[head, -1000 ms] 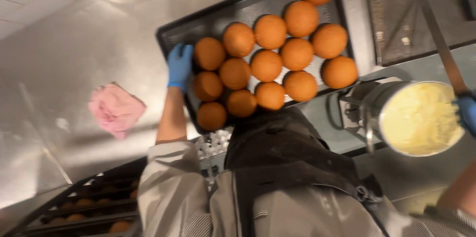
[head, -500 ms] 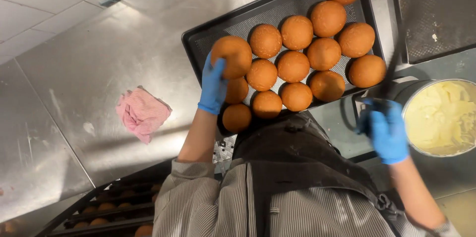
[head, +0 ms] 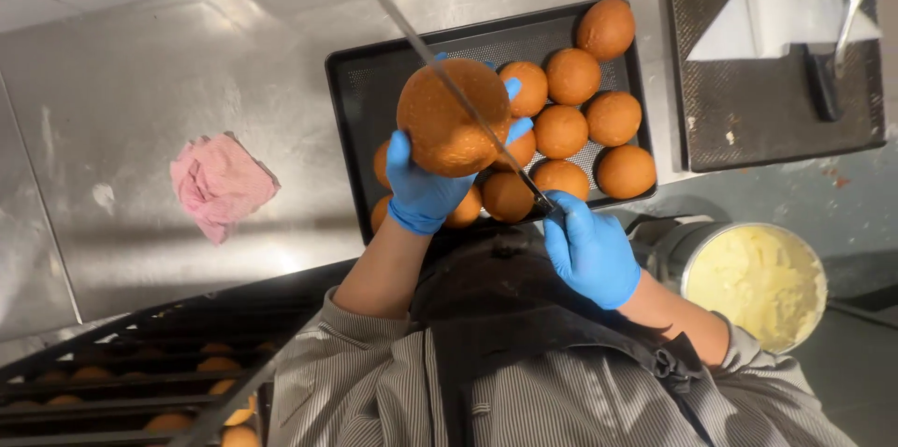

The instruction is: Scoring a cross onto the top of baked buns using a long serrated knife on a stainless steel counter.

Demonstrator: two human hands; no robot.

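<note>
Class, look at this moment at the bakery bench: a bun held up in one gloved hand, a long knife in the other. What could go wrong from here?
1. The long thin knife blade lies across the round brown bun cupped in the blue-gloved left hand; a slip might cut those fingers.
2. The bun is held in the air above the dark perforated baking tray, unsupported, so it could be dropped.
3. The right hand works close to the metal tub of yellow cream and might knock it.

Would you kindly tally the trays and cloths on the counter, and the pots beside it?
Trays: 2, the bun tray and the right tray
Cloth: 1
Pot: 1
Total: 4
</note>
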